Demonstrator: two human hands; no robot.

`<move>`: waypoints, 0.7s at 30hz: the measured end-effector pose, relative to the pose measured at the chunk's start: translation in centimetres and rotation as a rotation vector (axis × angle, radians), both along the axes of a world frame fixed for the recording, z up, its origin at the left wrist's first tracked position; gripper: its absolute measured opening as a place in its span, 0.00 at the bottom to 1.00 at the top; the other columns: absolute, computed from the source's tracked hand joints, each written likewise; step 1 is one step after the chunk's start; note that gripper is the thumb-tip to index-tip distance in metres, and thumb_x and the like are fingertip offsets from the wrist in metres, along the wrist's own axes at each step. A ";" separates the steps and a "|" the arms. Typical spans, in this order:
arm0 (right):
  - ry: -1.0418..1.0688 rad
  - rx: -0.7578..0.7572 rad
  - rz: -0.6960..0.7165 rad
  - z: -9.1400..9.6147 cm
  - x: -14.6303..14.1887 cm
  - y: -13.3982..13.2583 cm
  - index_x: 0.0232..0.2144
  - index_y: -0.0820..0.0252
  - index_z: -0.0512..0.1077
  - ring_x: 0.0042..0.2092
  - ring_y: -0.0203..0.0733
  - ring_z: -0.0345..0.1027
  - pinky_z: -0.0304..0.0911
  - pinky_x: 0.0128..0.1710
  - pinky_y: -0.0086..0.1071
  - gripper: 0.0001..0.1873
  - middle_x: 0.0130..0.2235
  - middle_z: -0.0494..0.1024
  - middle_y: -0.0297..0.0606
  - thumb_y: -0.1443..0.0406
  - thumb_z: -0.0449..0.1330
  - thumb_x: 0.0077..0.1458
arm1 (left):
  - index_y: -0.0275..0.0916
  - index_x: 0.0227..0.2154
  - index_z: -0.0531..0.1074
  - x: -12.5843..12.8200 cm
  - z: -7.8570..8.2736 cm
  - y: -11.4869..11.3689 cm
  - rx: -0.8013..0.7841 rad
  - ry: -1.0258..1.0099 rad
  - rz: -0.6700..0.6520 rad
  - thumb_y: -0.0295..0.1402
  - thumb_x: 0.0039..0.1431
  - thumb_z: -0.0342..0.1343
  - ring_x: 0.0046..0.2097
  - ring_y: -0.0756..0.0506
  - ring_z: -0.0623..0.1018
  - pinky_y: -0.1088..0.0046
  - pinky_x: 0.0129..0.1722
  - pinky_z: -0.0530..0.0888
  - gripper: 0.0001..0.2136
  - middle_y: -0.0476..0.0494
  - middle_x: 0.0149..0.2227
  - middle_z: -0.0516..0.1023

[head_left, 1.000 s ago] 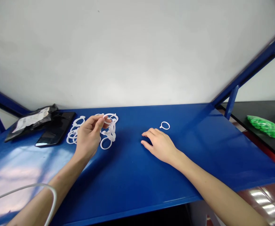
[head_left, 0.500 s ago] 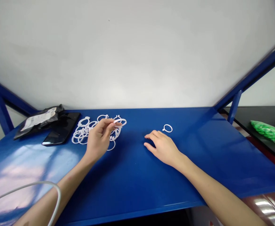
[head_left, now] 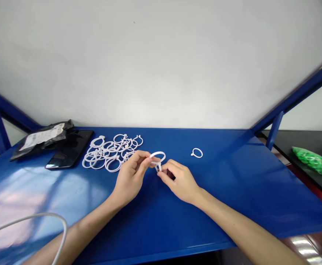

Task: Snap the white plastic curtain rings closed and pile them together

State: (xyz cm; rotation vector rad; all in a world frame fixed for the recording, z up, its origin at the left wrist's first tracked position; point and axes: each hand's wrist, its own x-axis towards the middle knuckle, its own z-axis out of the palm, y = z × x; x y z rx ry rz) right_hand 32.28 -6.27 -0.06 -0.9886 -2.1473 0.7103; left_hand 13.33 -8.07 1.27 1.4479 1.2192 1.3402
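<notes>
Between thumb and fingers, my left hand [head_left: 132, 176] grips a white plastic ring [head_left: 158, 153] by its left side. The ring's tabbed ends point down toward me, and my right hand [head_left: 179, 179] pinches them, so both hands are closed on the one ring. A loose pile of similar white rings [head_left: 113, 165] lies just behind and left of my left hand, several of them overlapping. One single white ring [head_left: 197, 152], its tab toward the left, rests alone beyond my right hand. My fingers partly cover the held ring's lower part.
All this is on a blue table [head_left: 161, 221]. At the left lie a black phone [head_left: 67, 154] and a black plastic package [head_left: 42, 139] with a white label. A white cable [head_left: 53, 214] crosses above my left forearm. On a dark surface at right sits a bag of green pieces [head_left: 314, 162].
My left hand has brought the ring rightward, away from the pile. My right hand, open and apart before, has closed on the ring's tabbed ends.
</notes>
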 end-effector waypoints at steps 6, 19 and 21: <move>-0.098 0.049 0.026 -0.1 0.2 0.5 0.32 0.58 0.74 0.31 0.35 0.69 0.63 0.33 0.29 0.10 0.32 0.75 0.33 0.63 0.60 0.67 | 0.40 0.38 0.70 -1.5 1.6 1.0 0.039 -0.199 0.155 0.45 0.66 0.57 0.35 0.46 0.83 0.65 0.41 0.80 0.13 0.43 0.37 0.84; 0.163 -0.244 -0.012 0.6 0.9 0.9 0.49 0.55 0.76 0.38 0.39 0.78 0.74 0.42 0.35 0.15 0.42 0.82 0.38 0.60 0.52 0.71 | 0.43 0.40 0.78 -2.2 0.8 0.3 0.614 0.625 -0.149 0.25 0.69 0.52 0.45 0.45 0.81 0.69 0.46 0.78 0.10 0.43 0.43 0.83; 0.286 -0.371 -0.027 0.6 1.1 1.0 0.50 0.56 0.76 0.36 0.38 0.78 0.74 0.39 0.34 0.17 0.41 0.82 0.38 0.56 0.51 0.71 | 0.42 0.43 0.78 -2.3 0.3 0.4 0.681 0.708 -0.264 0.24 0.70 0.49 0.47 0.44 0.80 0.68 0.48 0.78 0.12 0.42 0.45 0.82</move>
